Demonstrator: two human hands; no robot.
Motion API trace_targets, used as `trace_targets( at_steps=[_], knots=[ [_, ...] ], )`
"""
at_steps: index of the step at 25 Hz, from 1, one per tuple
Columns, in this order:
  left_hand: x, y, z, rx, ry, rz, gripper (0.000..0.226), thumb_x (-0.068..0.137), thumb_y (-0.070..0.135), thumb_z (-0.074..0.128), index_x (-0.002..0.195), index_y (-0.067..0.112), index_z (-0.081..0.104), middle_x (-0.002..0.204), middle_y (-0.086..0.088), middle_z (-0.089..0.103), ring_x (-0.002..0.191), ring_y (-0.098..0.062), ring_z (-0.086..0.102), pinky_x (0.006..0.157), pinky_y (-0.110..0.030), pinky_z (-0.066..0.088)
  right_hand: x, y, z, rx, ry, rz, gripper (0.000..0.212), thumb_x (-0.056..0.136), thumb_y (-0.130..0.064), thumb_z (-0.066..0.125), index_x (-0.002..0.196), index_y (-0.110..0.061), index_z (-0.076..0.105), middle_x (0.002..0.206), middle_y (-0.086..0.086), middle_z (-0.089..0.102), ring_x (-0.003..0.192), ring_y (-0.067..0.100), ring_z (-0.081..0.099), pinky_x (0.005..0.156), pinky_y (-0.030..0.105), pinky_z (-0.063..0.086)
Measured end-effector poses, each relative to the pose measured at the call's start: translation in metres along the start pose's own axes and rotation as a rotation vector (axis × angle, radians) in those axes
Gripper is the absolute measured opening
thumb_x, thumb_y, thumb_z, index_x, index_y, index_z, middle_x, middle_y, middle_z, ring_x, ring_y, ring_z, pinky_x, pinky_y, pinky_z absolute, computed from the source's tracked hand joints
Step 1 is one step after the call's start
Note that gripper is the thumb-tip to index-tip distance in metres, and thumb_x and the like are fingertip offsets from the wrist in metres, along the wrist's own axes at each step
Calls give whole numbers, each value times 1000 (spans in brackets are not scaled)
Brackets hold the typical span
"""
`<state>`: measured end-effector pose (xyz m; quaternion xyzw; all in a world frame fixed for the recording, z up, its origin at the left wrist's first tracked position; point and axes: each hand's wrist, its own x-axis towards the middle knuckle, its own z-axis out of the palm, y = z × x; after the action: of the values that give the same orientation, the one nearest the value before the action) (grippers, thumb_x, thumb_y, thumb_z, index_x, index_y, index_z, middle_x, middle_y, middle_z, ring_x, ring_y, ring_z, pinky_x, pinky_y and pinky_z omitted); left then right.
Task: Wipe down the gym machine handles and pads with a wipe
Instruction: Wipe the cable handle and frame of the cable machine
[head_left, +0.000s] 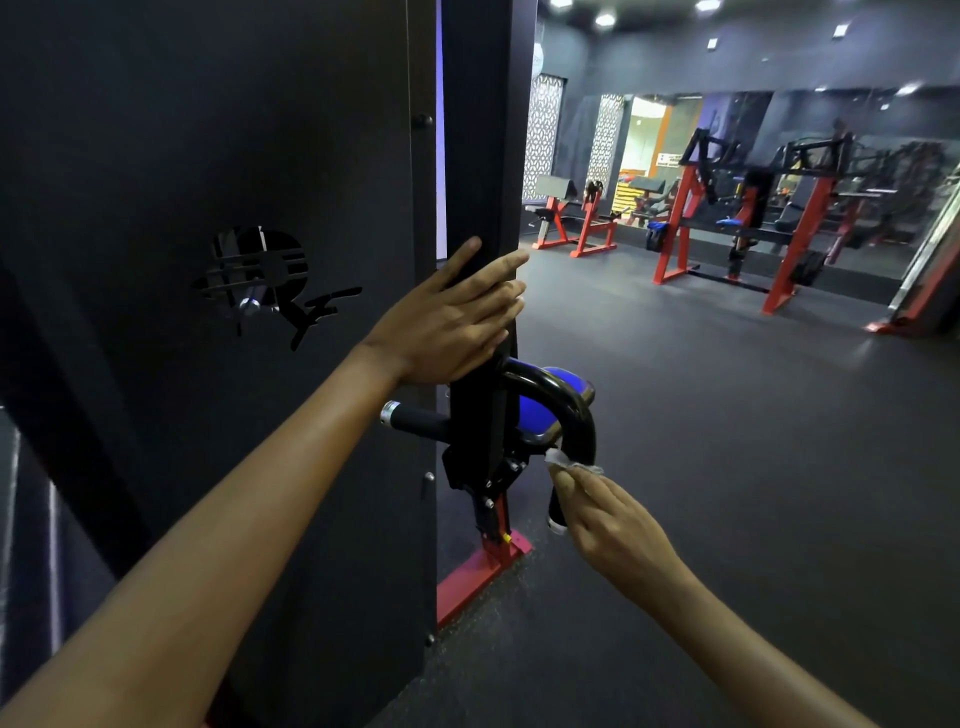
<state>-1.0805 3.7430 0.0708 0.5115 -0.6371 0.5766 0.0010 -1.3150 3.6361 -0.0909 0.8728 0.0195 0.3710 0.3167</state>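
A black curved handle bar (566, 402) arches out from the machine's upright post (480, 208) and drops to a grip with a white end cap (557, 514). My right hand (608, 514) pinches a small white wipe (563, 460) against the bar just above that grip. My left hand (452, 322) rests flat, fingers straight, on the upright post above the handle. A second black grip with a silver end (410, 415) sticks out to the left. A blue pad (540, 405) shows behind the curved bar.
A large black shroud panel (218, 260) with a cut-out logo fills the left. The machine's red base (478, 577) sits on dark rubber floor (727, 467). Red and black machines (737, 218) stand far right by a mirrored wall.
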Motion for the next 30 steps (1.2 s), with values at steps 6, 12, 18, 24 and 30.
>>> trace_targets(
  at_steps=[6, 12, 18, 24, 30],
  knots=[
    [0, 3, -2, -2, -28, -26, 37, 98, 24, 40, 126, 5, 57, 135, -9, 54, 141, -29, 25, 117, -51, 12, -24, -33, 14, 15, -60, 11, 43, 89, 18, 23, 109, 12, 61, 112, 24, 65, 110, 32, 61, 94, 35, 51],
    [-1, 13, -4, 3, -61, -75, 35, 96, 22, 45, 124, 6, 59, 138, -11, 52, 140, -31, 29, 116, -52, 17, -63, -26, 23, 544, -98, 235, 25, 75, 7, 58, 92, -5, 72, 104, -2, 67, 87, 14, 47, 77, 20, 45],
    [5, 31, -6, 64, -131, -172, 35, 97, 21, 45, 125, 7, 59, 140, -11, 50, 140, -34, 25, 117, -52, 12, -57, 64, 29, 1183, 87, 984, 25, 85, 1, 60, 101, -14, 71, 98, -6, 71, 88, 1, 64, 77, 13, 50],
    [20, 56, -26, 191, -345, -358, 41, 97, 22, 44, 133, 3, 51, 145, -16, 41, 140, -37, 25, 117, -53, 13, -56, 134, 72, 1657, -107, 880, 25, 86, -2, 61, 105, -16, 69, 103, -6, 71, 99, 7, 66, 83, 20, 53],
    [51, 86, -43, 218, -476, -592, 38, 96, 23, 45, 124, 2, 58, 143, -17, 43, 140, -35, 27, 114, -54, 24, 3, 141, 108, 1852, -122, 627, 24, 85, 2, 63, 93, -18, 72, 95, -5, 71, 94, 11, 66, 83, 31, 54]
  ],
)
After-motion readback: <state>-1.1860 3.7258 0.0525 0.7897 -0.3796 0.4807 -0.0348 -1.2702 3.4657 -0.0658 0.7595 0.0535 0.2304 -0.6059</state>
